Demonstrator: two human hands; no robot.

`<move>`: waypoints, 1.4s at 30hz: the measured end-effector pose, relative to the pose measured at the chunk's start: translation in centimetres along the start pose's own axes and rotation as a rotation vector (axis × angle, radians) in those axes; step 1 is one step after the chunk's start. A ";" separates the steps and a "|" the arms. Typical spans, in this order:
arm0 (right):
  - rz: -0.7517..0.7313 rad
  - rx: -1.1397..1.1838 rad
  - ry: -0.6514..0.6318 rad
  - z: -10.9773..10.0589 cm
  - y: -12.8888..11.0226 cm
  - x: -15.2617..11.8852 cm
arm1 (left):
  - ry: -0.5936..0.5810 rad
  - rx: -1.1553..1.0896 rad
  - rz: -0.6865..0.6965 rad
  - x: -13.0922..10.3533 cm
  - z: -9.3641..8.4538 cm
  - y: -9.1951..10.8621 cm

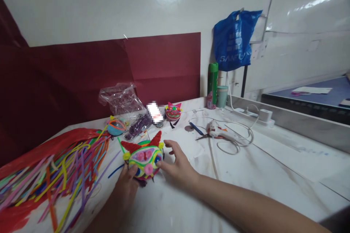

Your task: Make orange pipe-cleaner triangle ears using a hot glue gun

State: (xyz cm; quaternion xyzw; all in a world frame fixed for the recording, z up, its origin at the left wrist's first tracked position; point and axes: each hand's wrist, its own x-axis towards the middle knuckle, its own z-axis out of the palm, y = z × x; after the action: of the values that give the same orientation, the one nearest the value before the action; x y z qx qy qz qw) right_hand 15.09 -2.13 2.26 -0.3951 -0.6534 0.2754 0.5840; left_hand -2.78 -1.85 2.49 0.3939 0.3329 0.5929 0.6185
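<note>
A tiger-head ornament made of colourful pipe cleaners (145,156), with red pointed ears and a pink nose, tilts up just above or on the table. My left hand (128,180) is closed on its lower left side, thumb on the front; the other fingers are hidden behind. At the right side, the thumb of my right hand (179,164) touches the blue eye, while its fingers are spread apart beside the ear. A blue pipe cleaner (116,171) and a green one (121,145) lie left of the ornament.
Loose pipe cleaners (73,171) lie on red plastic at left. Behind are a blue ball-shaped piece (116,127), phone (155,113), second ornament (173,112) and clear plastic (121,98). To the right are a glue gun (221,131), cable, scissors (203,137), blue pen (196,128) and power strip (253,116).
</note>
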 end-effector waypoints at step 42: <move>0.284 0.676 -0.202 0.7 -0.5 0.1 | -0.026 0.140 -0.026 -0.7 0.9 -0.5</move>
State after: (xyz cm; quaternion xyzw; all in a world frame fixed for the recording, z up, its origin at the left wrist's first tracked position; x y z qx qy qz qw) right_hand 14.32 -2.30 2.63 -0.2376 -0.5186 0.5915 0.5699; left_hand -1.82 -2.67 2.37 0.4394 0.3707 0.5547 0.6015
